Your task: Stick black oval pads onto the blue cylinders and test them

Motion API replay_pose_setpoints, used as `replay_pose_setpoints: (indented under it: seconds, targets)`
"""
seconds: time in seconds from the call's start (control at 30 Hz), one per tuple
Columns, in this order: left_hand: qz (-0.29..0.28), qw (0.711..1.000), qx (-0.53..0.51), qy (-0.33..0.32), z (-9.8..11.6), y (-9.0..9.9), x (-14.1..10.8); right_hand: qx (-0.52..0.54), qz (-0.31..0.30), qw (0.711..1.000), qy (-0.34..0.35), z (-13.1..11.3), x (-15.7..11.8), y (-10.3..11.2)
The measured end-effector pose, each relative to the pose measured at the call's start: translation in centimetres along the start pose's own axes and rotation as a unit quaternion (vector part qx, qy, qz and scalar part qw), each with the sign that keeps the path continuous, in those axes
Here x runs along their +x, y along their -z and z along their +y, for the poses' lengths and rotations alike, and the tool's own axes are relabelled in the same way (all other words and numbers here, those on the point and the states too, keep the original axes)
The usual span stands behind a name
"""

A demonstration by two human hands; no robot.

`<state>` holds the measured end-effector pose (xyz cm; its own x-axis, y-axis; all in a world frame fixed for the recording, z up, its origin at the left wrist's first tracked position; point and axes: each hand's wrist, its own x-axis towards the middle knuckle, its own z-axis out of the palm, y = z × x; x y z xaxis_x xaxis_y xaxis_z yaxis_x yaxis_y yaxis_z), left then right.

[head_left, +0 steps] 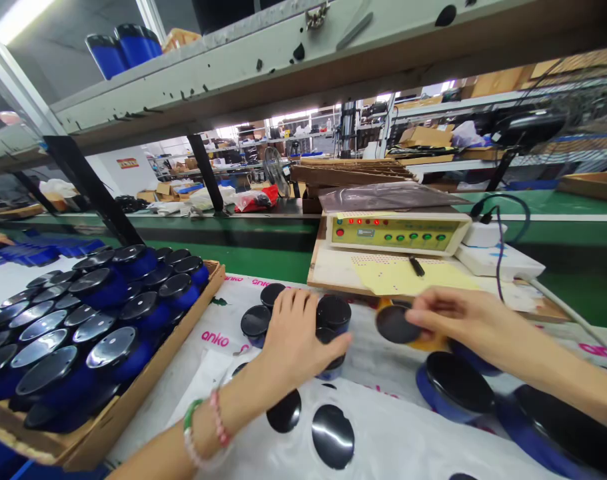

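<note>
My left hand (296, 330), thumb spread from its fingers, reaches over a small group of blue cylinders with black tops, one of them a cylinder (334, 312) beside its fingers. It partly hides that group. Between the thumb and fingers of my right hand (446, 315) is a round black disc (397, 323), slightly blurred, with a yellow-orange piece behind it. Below my right hand stand larger blue cylinders, among them a black-topped one (458, 383). A white sheet (383, 427) carrying flat black discs (333, 437) lies under my left forearm.
At left a cardboard tray (183, 333) holds many black-topped blue cylinders. Behind my hands, a control box (396, 233) with lit buttons rests on a board with yellow paper (398, 273) and a black marker (416, 267). A shelf (233, 80) crosses overhead; a cable (573, 317) runs at right.
</note>
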<state>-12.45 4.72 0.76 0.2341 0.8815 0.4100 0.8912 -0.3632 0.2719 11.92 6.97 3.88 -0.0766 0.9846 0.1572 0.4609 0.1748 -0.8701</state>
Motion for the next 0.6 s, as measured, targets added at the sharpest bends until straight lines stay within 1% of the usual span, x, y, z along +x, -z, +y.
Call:
replay_pose_setpoints:
  seconds: [0.07,0.1,0.13,0.2,0.3,0.43,0.6]
  targets:
    - [-0.023,0.999,-0.001,0.036,0.1,-0.8,1.8,0.09,-0.102,0.99,-0.043,-0.5,1.9,-2.5]
    - [-0.032,0.999,-0.006,0.043,0.1,-1.3,2.4,0.116,-0.135,0.983,-0.055,-0.4,2.6,-3.5]
    - [-0.038,0.998,-0.015,0.047,0.0,-1.6,2.8,0.123,-0.141,0.98,-0.062,-0.2,3.2,-4.3]
    - [-0.05,0.997,-0.035,0.053,-0.1,-2.1,3.1,0.13,-0.139,0.979,-0.069,0.6,3.8,-5.5]
    - [-0.063,0.995,-0.066,0.043,-0.1,-2.0,2.8,0.13,-0.119,0.982,-0.071,1.6,3.7,-6.4]
    - [-0.089,0.99,-0.1,0.034,-0.1,-1.8,2.7,0.122,-0.099,0.985,-0.071,2.1,3.1,-7.0]
    - [-0.104,0.983,-0.143,0.054,0.1,-1.9,3.0,0.11,-0.096,0.987,-0.067,2.4,3.2,-7.4]
